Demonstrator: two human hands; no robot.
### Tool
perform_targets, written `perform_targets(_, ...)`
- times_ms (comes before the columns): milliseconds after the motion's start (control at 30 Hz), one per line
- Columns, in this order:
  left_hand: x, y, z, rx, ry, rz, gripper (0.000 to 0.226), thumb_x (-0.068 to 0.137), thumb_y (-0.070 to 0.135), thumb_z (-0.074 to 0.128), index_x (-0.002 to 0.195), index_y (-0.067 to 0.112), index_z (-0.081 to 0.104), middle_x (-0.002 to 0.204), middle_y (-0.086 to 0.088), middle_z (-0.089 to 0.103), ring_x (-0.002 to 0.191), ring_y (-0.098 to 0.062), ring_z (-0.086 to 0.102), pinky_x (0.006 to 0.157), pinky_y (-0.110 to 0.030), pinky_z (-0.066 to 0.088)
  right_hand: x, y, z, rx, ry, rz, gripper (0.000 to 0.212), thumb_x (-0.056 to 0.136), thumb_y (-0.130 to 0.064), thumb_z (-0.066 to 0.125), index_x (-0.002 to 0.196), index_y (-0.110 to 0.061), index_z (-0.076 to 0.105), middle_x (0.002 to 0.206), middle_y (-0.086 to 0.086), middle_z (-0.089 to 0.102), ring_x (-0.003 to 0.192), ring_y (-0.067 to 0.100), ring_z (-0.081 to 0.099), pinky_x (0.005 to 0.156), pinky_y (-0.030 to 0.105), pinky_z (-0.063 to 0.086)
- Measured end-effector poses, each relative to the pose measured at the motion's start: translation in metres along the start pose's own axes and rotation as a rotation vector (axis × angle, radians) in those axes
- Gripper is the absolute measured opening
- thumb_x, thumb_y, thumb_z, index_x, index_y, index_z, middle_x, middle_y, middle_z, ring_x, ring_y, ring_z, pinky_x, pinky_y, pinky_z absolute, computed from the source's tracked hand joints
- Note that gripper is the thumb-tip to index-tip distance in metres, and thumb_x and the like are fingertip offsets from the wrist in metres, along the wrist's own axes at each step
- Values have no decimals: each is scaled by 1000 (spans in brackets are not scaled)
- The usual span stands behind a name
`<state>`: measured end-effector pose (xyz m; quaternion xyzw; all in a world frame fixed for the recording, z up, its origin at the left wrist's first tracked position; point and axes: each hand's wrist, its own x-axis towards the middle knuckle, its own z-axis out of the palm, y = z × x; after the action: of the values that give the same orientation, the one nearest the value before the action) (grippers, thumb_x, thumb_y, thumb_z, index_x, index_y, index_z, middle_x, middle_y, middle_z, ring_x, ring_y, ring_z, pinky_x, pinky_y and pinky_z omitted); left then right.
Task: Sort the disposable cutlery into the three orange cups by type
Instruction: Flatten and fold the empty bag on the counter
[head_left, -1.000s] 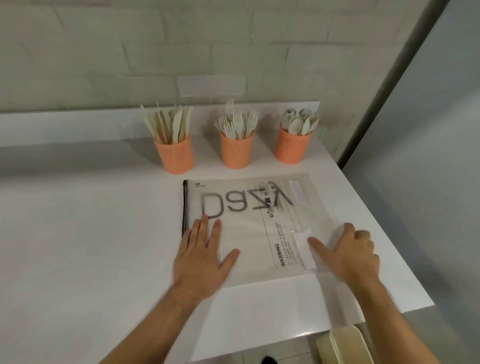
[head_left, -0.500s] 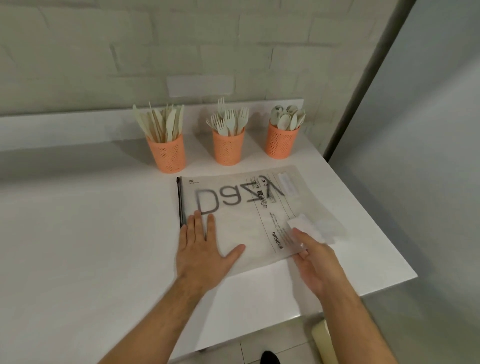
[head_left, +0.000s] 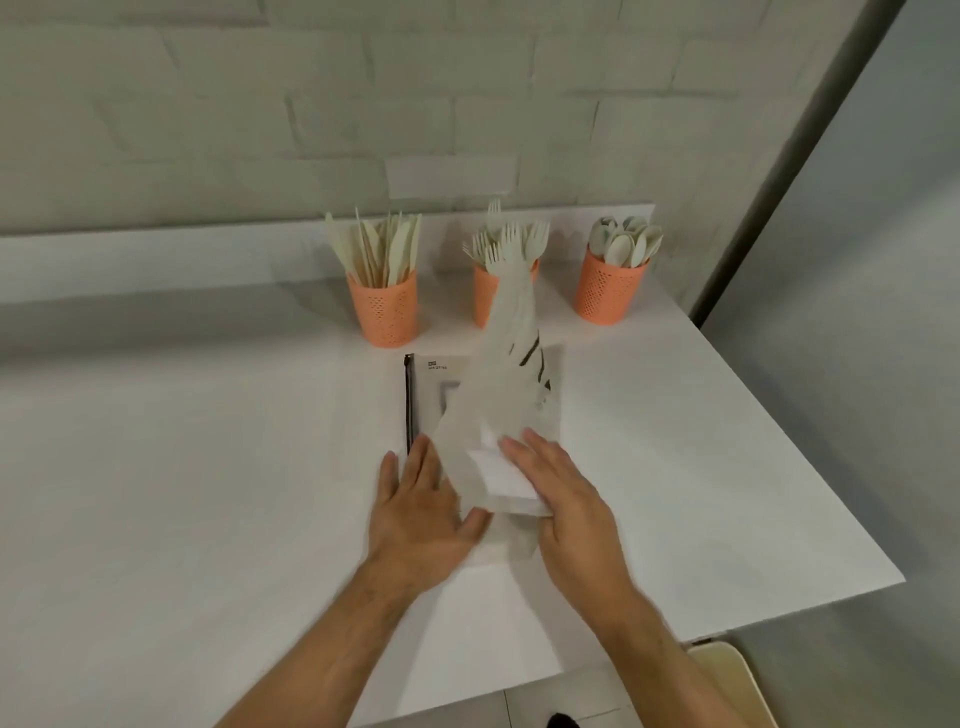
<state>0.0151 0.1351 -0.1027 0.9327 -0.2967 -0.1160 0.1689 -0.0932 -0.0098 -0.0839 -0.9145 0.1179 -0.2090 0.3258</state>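
1. Step in hand: sorting appears complete. No loose cutlery shows on the worktop; the work now concerns the flat plastic bag, which is being folded over.
2. Left hand: fingers straight, palm flat, pressing the near left part of the bag down beside its dark zip edge.
3. Right hand: it lies over the folded-over flap where a white label shows. Its fingers look fairly straight, but blur prevents telling whether it pinches the flap or only presses it.
4. The 2 hands sit close together, nearly touching, on the near end of the bag.
5. Bag condition: frosted and thin, with 1 side lifted in a loose arc that hides part of the middle cup. It is limp and likely to spring back.
6. Cutlery location: 3 orange cups stand in a row at the back of the worktop, well apart from the hands. The left cup holds knives, the middle cup forks, the right cup spoons. All pieces are pale cream and upright.
7. Next move, as judged: lay the flap flat and crease it while the left hand keeps the bag from sliding.
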Motion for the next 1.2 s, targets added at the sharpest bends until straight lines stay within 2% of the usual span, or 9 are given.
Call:
perform_targets(100, -7, -1, -16, -844, 20, -258, 54, 93, 27, 63, 140, 24, 38, 138, 4, 44, 128, -17, 38, 87, -21, 49, -1, 7, 12, -209, -126, -26, 85, 79, 8, 40, 147, -42, 40, 157, -9, 39, 147, 25, 33, 115, 44, 34)
perform_targets(167, 1, -12, -19, -1004, 150, -249, 15, 100, 9, 50, 108, 12, 62, 103, -5, 62, 104, -27, 54, 66, -25, 52, 0, 8, 15, -307, -191, -30, 85, 77, 7, 41, 147, -42, 38, 158, -10, 37, 148, 25, 31, 113, 48, 36)
perform_targets(267, 15, -22, -33, -1106, 202, -212, 32, 102, 39, 39, 113, 24, 65, 117, 2, 67, 112, -18, 60, 99, -35, 47, 2, 9, 16, -384, -215, -25, 84, 75, 6, 40, 145, -40, 43, 157, -9, 39, 148, 25, 31, 112, 49, 38)
perform_targets(333, 20, -27, -41, -1082, 142, -188, 48, 97, 62, 33, 141, 45, 40, 143, 12, 50, 129, -11, 49, 113, -40, 35, 2, 10, 15, -391, -215, -17, 83, 74, 6, 38, 145, -38, 45, 157, -8, 39, 148, 25, 30, 113, 48, 37)
perform_targets(400, 22, -31, -44, -1069, 110, -132, 51, 101, 49, 40, 147, 52, 18, 140, 16, 48, 124, -4, 51, 108, -28, 38, 1, 10, 14, -403, -209, -24, 83, 74, 8, 42, 144, -35, 48, 157, -8, 39, 149, 24, 30, 113, 47, 37)
perform_targets(533, 22, -39, -38, -851, 11, -57, 47, 97, 5, 55, 136, 29, 51, 133, 13, 56, 127, -8, 52, 102, -14, 40, -4, 10, 11, -345, -117, 12, 71, 77, 2, 32, 138, -27, 57, 153, -4, 46, 145, 28, 37, 111, 47, 41)
perform_targets(700, 24, -44, -38, -623, 32, 28, 49, 93, 9, 63, 140, 20, 53, 141, 16, 42, 130, 2, 37, 107, -8, 21, -9, 16, 7, -220, 43, 188, 57, 80, 1, 61, 134, -18, 58, 143, 5, 49, 129, 30, 47, 101, 47, 48)
perform_targets(867, 30, -42, -42, -611, -8, 46, 63, 89, 12, 69, 145, 26, 45, 141, 23, 37, 124, 1, 44, 105, -14, 30, -2, 2, 16, -337, 131, 350, 68, 60, -25, 68, 126, -24, 51, 121, 2, 47, 105, 26, 47, 79, 41, 42)
perform_targets(1200, 29, -43, -40, -723, -59, 20, 74, 81, 8, 77, 145, 27, 44, 143, 24, 36, 123, 3, 47, 91, -2, 37, 13, -9, 5, -171, 132, 433, 53, 69, 0, 61, 116, -24, 53, 104, -13, 49, 95, 20, 60, 78, 41, 49)
